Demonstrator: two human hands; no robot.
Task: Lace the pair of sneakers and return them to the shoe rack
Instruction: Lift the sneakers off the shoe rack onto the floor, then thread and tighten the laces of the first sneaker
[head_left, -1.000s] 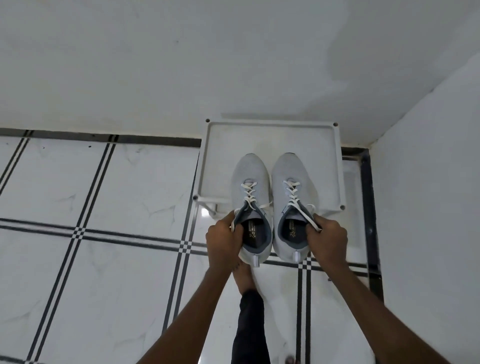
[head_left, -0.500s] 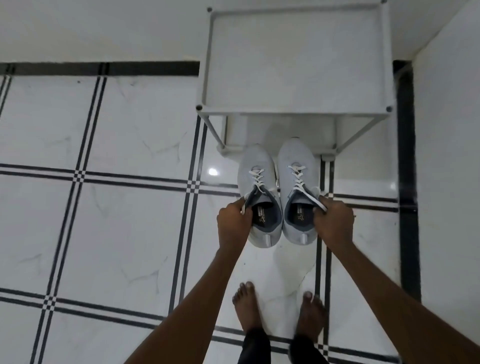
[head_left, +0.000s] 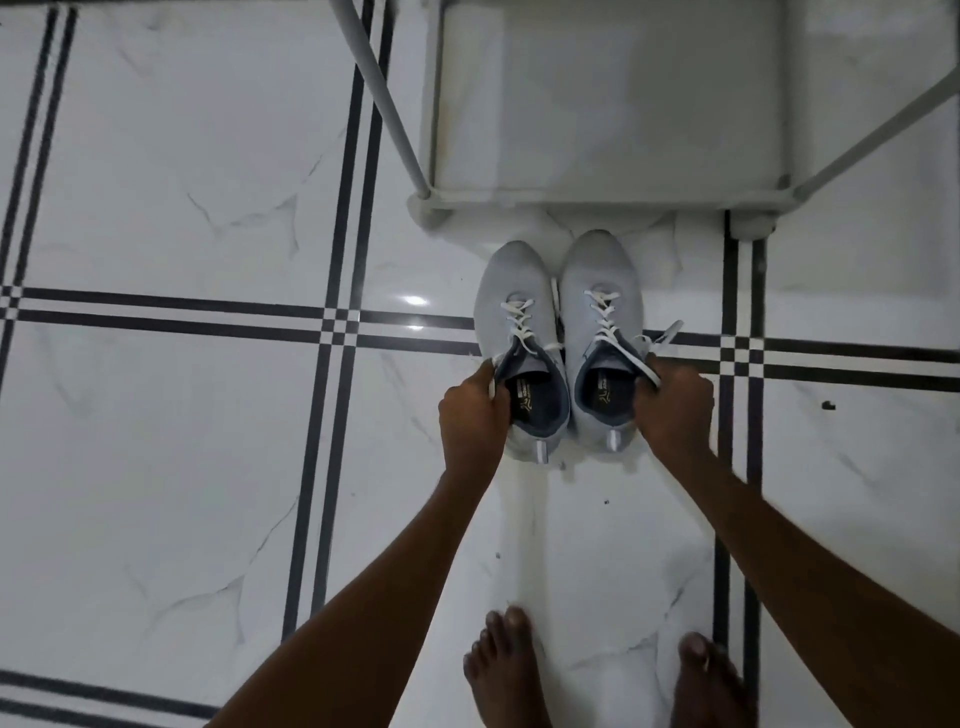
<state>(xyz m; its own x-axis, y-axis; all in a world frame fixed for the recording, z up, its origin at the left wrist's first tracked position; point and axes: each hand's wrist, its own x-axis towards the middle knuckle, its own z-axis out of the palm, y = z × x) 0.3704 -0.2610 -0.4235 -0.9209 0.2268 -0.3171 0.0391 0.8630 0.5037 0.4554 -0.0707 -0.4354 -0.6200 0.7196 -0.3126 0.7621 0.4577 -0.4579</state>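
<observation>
Head view: left hand (head_left: 470, 415) closed on the collar of the left sneaker (head_left: 519, 348), thumb side over the rim, fingers wrapped on the outer wall. Right hand (head_left: 672, 410) closed the same way on the collar of the right sneaker (head_left: 602, 332), with one loose lace end pinched under the fingers. Just beyond the fingers, both sneakers laced, side by side and touching, toes pointing away. Compared with a moment ago, carried lower: then level with the upper shelf, now down near the floor (head_left: 182, 415), toes just short of the bottom shelf (head_left: 597, 104) of the shoe rack (head_left: 571, 200). Whether soles already touch the tiles, cannot tell. Judged from this: lacing done, only the sliding in left. Further out from the fingers, front bar of the rack across the way, needs lifting the toes over it. Slanted rack legs on both sides, well apart from the hands. Bare feet (head_left: 509, 670) behind, clear of the path.
</observation>
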